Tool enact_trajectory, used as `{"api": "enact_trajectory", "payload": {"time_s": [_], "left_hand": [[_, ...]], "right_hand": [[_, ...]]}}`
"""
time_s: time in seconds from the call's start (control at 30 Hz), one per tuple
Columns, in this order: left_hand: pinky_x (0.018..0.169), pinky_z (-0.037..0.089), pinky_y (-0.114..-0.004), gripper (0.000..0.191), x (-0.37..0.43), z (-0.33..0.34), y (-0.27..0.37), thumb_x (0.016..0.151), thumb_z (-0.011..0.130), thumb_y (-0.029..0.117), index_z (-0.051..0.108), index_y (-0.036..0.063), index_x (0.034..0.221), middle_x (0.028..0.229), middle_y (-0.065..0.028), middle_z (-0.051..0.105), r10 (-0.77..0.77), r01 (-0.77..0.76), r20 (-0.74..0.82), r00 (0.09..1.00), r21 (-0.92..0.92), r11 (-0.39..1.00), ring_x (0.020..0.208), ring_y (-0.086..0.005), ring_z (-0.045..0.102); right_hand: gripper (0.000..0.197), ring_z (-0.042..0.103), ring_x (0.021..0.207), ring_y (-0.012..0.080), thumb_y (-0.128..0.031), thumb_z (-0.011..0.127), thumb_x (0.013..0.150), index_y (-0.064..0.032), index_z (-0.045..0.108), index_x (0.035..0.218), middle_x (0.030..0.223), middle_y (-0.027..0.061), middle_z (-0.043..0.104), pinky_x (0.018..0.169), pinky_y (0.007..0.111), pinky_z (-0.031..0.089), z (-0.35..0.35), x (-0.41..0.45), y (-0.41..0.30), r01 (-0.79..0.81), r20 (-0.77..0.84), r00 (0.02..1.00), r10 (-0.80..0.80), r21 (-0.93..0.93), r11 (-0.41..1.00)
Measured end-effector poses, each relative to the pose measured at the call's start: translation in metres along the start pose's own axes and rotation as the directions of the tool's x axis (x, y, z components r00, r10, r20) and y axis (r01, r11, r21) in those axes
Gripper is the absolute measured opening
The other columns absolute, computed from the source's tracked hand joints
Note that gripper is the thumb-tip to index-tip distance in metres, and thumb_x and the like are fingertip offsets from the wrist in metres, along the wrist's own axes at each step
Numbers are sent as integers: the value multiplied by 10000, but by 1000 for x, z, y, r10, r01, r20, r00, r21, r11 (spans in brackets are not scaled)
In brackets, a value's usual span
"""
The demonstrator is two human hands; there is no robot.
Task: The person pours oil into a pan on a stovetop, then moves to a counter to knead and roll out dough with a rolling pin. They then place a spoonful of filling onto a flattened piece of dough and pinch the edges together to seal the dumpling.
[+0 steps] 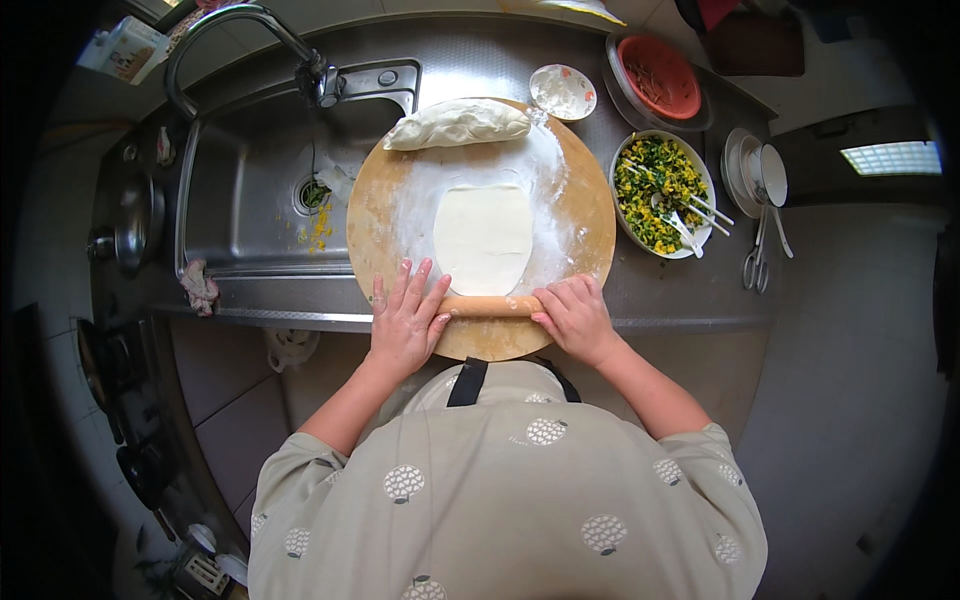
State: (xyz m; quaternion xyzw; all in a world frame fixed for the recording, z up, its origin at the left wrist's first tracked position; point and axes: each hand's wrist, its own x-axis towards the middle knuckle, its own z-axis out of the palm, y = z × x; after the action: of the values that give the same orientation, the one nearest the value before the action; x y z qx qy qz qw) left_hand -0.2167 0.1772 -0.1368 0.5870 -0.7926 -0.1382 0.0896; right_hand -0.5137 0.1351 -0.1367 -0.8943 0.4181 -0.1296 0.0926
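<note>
A wooden rolling pin [489, 306] lies crosswise near the front of a round wooden board [375, 217]. My left hand [405, 322] rests flat over the pin's left end, fingers spread and pointing away from me. Curled around the right end is my right hand [576, 315]; both pin ends are hidden under the hands. Just beyond the pin, a thin rolled sheet of dough [484, 240] lies on white flour. A thick log of dough [461, 124] sits at the board's far edge. The board overhangs the counter's front edge.
Left of the board is a steel sink [247, 187] with a faucet [247, 15]. To the right stands a bowl of chopped green and yellow filling [660, 187] with chopsticks and a spoon. A flour bowl [562, 92], red basket [660, 79] and scissors [756, 262] are also there.
</note>
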Motion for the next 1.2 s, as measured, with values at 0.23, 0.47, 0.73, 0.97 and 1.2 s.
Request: {"api": "enact_trajectory", "payload": {"time_s": [0.23,0.47,0.73,0.97,1.2], "left_hand": [[1132,78,-623,540,2,-6,-11,931,551,297,428,228,1452,1541,-113,315,25,-25,-14,1000,-2,1000,1429,-349,261],[1133,53,-629,592,97,6,-33,931,541,310,361,237,1490,1587,-105,219,-165,194,-168,972,172,966,1478,-336,126],[1145,39,-601,632,96,3,-18,934,531,346,309,222,1513,1611,-83,156,-108,129,-224,969,83,988,1483,-341,87],[1141,21,-616,649,167,6,-46,946,510,413,266,268,1530,1621,-64,113,-79,134,-316,946,155,979,1497,-293,30],[1141,-10,-611,680,160,9,-46,939,528,398,239,258,1538,1623,-70,91,-133,179,-317,939,120,976,1495,-312,12]], "right_hand": [[234,538,902,213,-280,600,895,-94,611,1036,926,33,591,826,393,374,-14,26,32,184,16,982,-188,141,973],[512,377,1350,306,-342,552,920,-90,478,1359,1414,141,446,1103,565,223,10,90,53,-150,-91,987,132,-235,960],[699,124,1482,325,-440,482,940,-138,250,1526,1604,128,151,1151,606,30,16,95,34,-283,-42,959,281,-56,958],[705,128,1483,308,-472,460,944,-149,238,1530,1600,126,163,1141,631,35,15,164,65,-323,-68,946,316,-220,921],[705,123,1482,311,-444,505,925,-150,271,1521,1590,141,180,1129,653,59,28,141,68,-320,-175,939,295,-136,938]]}}
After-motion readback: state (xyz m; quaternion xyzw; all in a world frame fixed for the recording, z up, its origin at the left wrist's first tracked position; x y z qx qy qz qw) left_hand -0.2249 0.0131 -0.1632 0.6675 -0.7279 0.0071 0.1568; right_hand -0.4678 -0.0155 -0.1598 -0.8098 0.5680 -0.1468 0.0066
